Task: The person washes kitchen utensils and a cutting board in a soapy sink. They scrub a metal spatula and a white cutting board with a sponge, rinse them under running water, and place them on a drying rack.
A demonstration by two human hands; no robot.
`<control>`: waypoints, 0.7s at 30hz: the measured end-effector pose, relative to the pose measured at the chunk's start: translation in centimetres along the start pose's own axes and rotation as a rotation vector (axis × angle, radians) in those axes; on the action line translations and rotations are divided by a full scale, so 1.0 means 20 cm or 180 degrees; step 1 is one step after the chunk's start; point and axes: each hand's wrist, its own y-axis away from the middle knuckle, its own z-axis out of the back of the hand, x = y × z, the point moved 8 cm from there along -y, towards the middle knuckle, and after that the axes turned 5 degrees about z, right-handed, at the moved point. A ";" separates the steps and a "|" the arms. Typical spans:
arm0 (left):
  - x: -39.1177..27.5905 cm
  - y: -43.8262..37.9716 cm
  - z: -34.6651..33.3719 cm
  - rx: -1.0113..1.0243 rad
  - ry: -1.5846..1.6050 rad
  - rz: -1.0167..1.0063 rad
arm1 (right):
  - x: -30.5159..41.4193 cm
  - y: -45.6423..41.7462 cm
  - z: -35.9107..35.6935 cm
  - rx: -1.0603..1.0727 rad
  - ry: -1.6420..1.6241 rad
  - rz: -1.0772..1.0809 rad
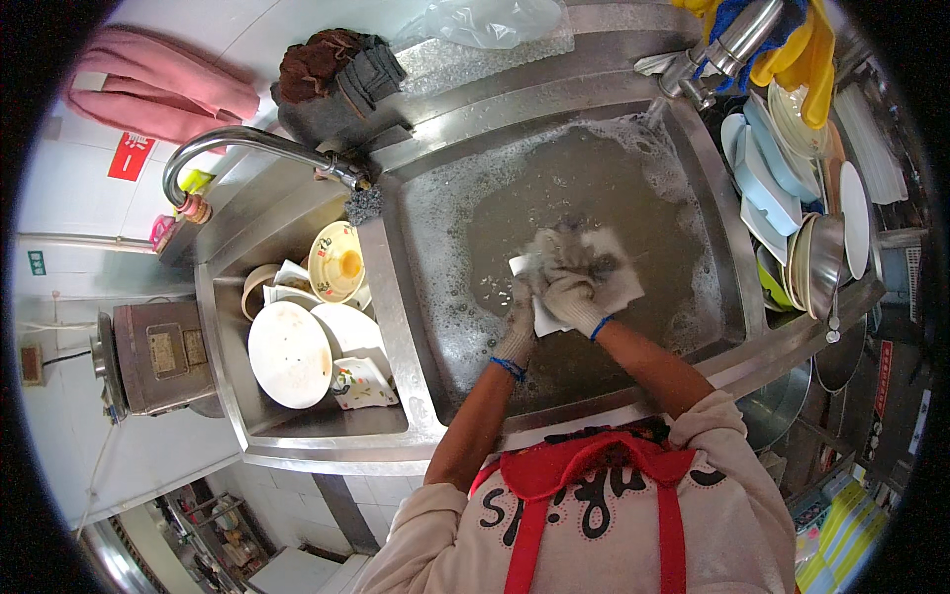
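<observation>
Both my hands wear pale knit gloves with blue cuffs, over a large steel sink (393, 297) of cloudy, soapy water. My left hand (520, 315) grips the left edge of a white, straight-edged dish (548, 319), partly under the water. On the dish's upper face, my right hand (575, 297) holds a greyish cloth or scrubber (565, 256); the water blurs its outline. The far part of the dish shows only dimly below the surface. Foam lies along the sink's walls.
Stacked dishes, with a white plate (289, 354) and a yellow bowl (336, 262), fill the left basin. A curved faucet (260, 137) reaches over the divider near a steel scourer (364, 206). Bowls and plates (772, 174) stand at right beneath yellow gloves (805, 59).
</observation>
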 end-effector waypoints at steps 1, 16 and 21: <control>0.02 0.02 0.02 -0.0256 0.0217 0.0177 | 0.04 -0.02 -0.03 0.0952 -0.1454 0.0371; -0.15 0.12 -0.12 0.0035 0.0900 -0.0094 | -0.02 0.06 0.10 0.1419 -0.1590 0.1079; -0.12 0.14 -0.03 -0.0221 0.0564 0.0075 | -0.02 0.02 0.21 0.1251 -0.2637 0.1416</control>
